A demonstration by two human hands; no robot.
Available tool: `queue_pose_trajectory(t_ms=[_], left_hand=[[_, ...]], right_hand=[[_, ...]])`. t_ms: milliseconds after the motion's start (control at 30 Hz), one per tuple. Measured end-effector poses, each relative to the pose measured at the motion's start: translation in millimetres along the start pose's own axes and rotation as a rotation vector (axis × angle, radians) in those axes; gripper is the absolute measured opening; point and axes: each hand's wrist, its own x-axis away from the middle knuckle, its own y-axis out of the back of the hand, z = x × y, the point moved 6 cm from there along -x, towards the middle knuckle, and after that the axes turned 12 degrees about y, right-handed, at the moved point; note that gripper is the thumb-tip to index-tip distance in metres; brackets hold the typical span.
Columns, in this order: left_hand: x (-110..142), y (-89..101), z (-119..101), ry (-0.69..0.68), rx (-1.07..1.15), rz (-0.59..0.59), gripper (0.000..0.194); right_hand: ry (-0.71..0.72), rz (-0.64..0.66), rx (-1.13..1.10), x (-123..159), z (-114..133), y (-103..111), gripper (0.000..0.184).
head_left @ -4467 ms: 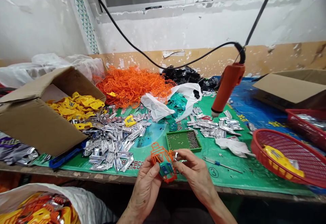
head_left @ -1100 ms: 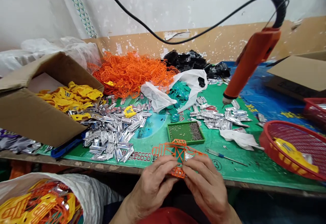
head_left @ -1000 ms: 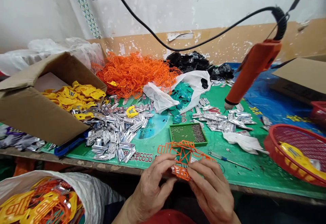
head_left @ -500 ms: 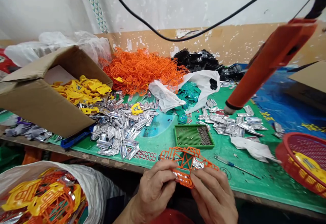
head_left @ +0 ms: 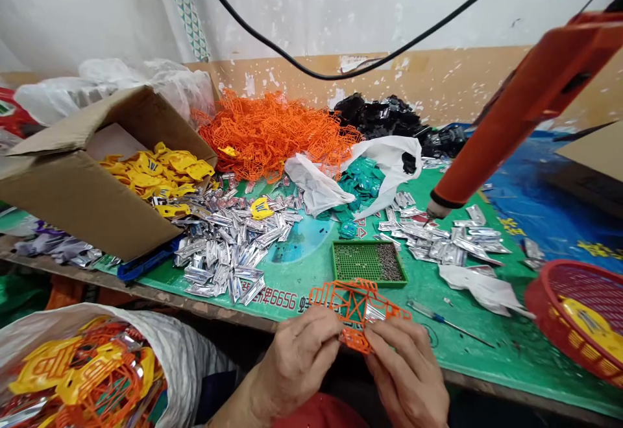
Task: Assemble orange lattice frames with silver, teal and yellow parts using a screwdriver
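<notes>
Pinching the frame (head_left: 354, 338) at its near end, both hands are at work: L hand (head_left: 304, 356) grips the left edge btwn thumb & fingers, R hand (head_left: 409, 369) grips the right side w/ fingers laid along it. Fingertips are partly hidden, so exact contact can't be told. Frame sits btwn & slightly ahead of the hands, over the counter's (head_left: 311, 275) near edge, far bars pointing toward the tray (head_left: 370, 279) just beyond.

Handling: prob. v. light, thin moulded plastic, fairly stiff w/ some give. Smooth bars may slip a bit under dry fingers. Thin struts look like the weak spot; a hard squeeze or twist could bend or snap one. Best hold = denser near end & outer edges, a hand each side, light pressure, off the crossed bars mid-frame.

Silver piece (head_left: 374, 313) shows thru the frame by R hand's fingers; can't tell if it's fixed, so a fingertip there might stop it sliding.

Driver (head_left: 516, 117) hangs up & right of R hand, well apart. Screwdriver (head_left: 450, 321) lies just past R hand; strips (head_left: 228, 246) spread beyond L hand, to its left.
</notes>
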Motion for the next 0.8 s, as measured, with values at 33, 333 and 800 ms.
queue_pose_trajectory(t_ms=[33, 333, 800], left_hand=[[-2, -1.5, -1, 0.003, -0.050, 0.017, 0.026], [-29, 5.8, -20, 0.195, -0.248, 0.481, 0.020], [-23, -13.9, 22, 0.689, 0.191, 0.796, 0.021]], right_hand=[[0.000, -0.001, 0.004, -1, -2, 0, 0.016], [-0.109, 0.166, -0.343, -22, -12, -8, 0.011], [-0.474, 0.365, -0.630, -11, -34, -44, 0.030]])
